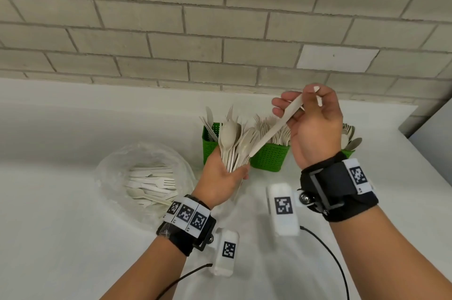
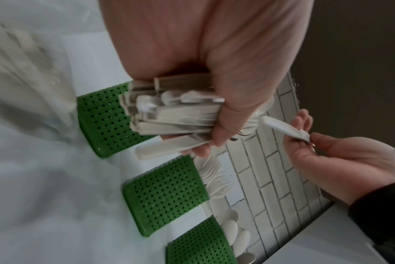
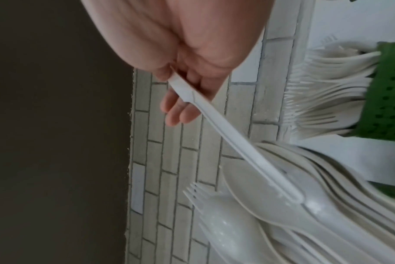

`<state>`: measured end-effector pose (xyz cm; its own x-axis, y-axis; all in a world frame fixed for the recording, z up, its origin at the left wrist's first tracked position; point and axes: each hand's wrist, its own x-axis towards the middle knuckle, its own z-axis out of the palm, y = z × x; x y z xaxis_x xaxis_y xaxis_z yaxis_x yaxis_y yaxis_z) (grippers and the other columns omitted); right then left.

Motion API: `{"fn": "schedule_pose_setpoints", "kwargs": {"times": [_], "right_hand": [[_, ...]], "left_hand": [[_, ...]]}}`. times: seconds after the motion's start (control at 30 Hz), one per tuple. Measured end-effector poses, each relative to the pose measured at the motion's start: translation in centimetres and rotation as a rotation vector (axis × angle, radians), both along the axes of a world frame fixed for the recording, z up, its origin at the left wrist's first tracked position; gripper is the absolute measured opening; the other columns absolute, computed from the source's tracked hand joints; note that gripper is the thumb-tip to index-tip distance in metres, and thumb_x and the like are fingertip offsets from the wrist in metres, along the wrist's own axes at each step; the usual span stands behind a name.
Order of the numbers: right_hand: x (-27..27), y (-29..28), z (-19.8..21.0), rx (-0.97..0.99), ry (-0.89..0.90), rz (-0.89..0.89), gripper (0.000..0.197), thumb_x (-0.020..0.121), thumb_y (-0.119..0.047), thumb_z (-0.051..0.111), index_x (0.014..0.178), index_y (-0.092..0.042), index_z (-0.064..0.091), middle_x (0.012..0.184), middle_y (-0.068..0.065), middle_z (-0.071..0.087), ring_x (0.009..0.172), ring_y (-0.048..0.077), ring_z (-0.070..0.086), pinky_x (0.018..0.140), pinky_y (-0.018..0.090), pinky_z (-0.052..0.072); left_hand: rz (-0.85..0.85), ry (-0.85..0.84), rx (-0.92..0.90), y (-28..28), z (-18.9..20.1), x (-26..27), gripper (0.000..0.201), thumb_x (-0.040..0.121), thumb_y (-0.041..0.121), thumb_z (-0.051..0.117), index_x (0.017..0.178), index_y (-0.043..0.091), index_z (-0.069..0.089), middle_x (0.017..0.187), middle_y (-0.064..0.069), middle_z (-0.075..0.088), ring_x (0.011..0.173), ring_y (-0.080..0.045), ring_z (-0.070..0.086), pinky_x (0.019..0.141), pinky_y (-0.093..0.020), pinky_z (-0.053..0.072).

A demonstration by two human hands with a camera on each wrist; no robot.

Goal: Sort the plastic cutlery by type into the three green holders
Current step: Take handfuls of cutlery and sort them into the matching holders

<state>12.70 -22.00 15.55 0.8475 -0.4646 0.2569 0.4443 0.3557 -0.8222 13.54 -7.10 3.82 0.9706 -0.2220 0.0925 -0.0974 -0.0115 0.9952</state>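
My left hand [image 1: 234, 170] grips a fanned bundle of beige spoons and forks [image 1: 232, 145] by the handles, in front of the holders. My right hand [image 1: 300, 101] is raised higher and pinches one end of a single plastic knife [image 1: 276, 126]. The knife slants down-left and its far end lies against the bundle [image 3: 259, 192]. Three green holders stand in a row by the wall. The left holder [image 1: 210, 143] has knives, the middle holder [image 1: 269, 155] has forks, and the right holder [image 1: 348, 153], mostly hidden behind my right wrist, has spoons.
A clear plastic bag [image 1: 146, 177] with several loose forks, knives and spoons lies on the white table [image 1: 61, 153], left of my left hand. A brick wall [image 1: 220, 30] rises just behind the holders. Cables trail from both wrist cameras near the table's front.
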Motion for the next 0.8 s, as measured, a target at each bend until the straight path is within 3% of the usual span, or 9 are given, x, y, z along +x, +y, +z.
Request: {"fn": "schedule_pose_setpoints", "kwargs": {"times": [0.1, 0.23, 0.3, 0.37, 0.47, 0.53, 0.67, 0.73, 0.8], "right_hand": [[0.3, -0.6, 0.6, -0.162, 0.067, -0.039, 0.015, 0.101, -0.009, 0.045, 0.095, -0.014, 0.057, 0.061, 0.0, 0.056, 0.047, 0.011, 0.048, 0.046, 0.021, 0.038], [0.5, -0.5, -0.4, -0.989, 0.268, 0.047, 0.014, 0.089, -0.027, 0.067, 0.081, -0.018, 0.074, 0.079, -0.009, 0.071, 0.075, 0.004, 0.064, 0.07, 0.024, 0.048], [0.5, -0.4, -1.1, -1.132, 0.314, 0.136, 0.021, 0.085, -0.034, 0.07, 0.074, -0.017, 0.075, 0.077, -0.005, 0.072, 0.076, 0.01, 0.066, 0.07, 0.026, 0.051], [0.6, -0.4, -1.2, -1.162, 0.296, 0.14, 0.022, 0.086, -0.031, 0.071, 0.071, -0.015, 0.074, 0.071, -0.005, 0.071, 0.07, 0.01, 0.066, 0.063, 0.023, 0.048], [0.7, -0.6, -1.1, -0.953, 0.255, 0.082, 0.017, 0.087, -0.024, 0.071, 0.07, -0.02, 0.073, 0.066, -0.012, 0.07, 0.065, 0.002, 0.065, 0.061, 0.014, 0.047], [0.7, -0.7, -1.1, -0.911, 0.242, 0.07, 0.015, 0.087, -0.025, 0.072, 0.073, -0.018, 0.075, 0.071, -0.008, 0.072, 0.069, 0.005, 0.067, 0.064, 0.017, 0.051], [0.5, -0.5, -1.4, -1.082, 0.264, 0.167, 0.029, 0.09, -0.026, 0.067, 0.066, -0.01, 0.068, 0.062, 0.0, 0.065, 0.058, 0.015, 0.056, 0.059, 0.028, 0.043], [0.9, -0.8, -1.3, -0.93, 0.232, 0.022, 0.031, 0.095, -0.023, 0.061, 0.071, -0.004, 0.062, 0.067, 0.012, 0.063, 0.056, 0.019, 0.052, 0.057, 0.03, 0.04], [1.2, -1.2, -1.0, -0.72, 0.197, -0.13, 0.025, 0.099, -0.02, 0.052, 0.079, -0.007, 0.057, 0.071, 0.015, 0.064, 0.053, 0.015, 0.055, 0.054, 0.025, 0.042]], "left_hand": [[0.0, -0.056, 0.043, 0.1, 0.1, -0.1, 0.03, 0.082, 0.009, 0.07, 0.109, 0.012, 0.058, 0.089, -0.008, 0.07, 0.08, -0.019, 0.068, 0.074, -0.037, 0.057], [0.004, -0.147, 0.085, 0.0, 0.2, 0.1, 0.04, 0.082, 0.005, 0.071, 0.118, 0.015, 0.057, 0.105, 0.005, 0.067, 0.098, -0.006, 0.064, 0.087, -0.023, 0.05], [0.011, -0.195, 0.107, 0.1, 0.3, 0.2, 0.046, 0.084, 0.001, 0.069, 0.126, 0.012, 0.055, 0.112, 0.006, 0.066, 0.104, -0.001, 0.062, 0.09, -0.016, 0.048], [0.021, -0.214, 0.12, 0.2, 0.4, 0.2, 0.044, 0.084, -0.001, 0.069, 0.124, 0.013, 0.055, 0.111, 0.007, 0.065, 0.102, 0.003, 0.061, 0.088, -0.012, 0.046], [0.056, -0.202, 0.133, 0.5, 0.1, 0.4, 0.042, 0.084, -0.002, 0.07, 0.116, 0.02, 0.054, 0.106, 0.012, 0.064, 0.096, 0.013, 0.059, 0.082, -0.004, 0.043], [0.065, -0.22, 0.151, 0.6, -0.1, 0.6, 0.041, 0.084, 0.0, 0.07, 0.119, 0.016, 0.056, 0.108, 0.006, 0.065, 0.099, 0.009, 0.06, 0.083, -0.005, 0.043], [0.082, -0.23, 0.151, 0.7, -0.3, 0.7, 0.046, 0.085, 0.001, 0.07, 0.127, 0.01, 0.054, 0.114, 0.003, 0.066, 0.103, 0.001, 0.061, 0.086, -0.009, 0.045], [0.085, -0.238, 0.157, 0.8, -0.4, 0.6, 0.049, 0.085, 0.001, 0.07, 0.13, 0.011, 0.053, 0.117, 0.004, 0.065, 0.108, 0.001, 0.06, 0.091, -0.008, 0.043], [0.08, -0.229, 0.17, 0.9, -0.5, 0.5, 0.049, 0.085, 0.003, 0.07, 0.131, 0.011, 0.052, 0.118, 0.006, 0.064, 0.108, 0.001, 0.059, 0.092, -0.007, 0.042]]}}
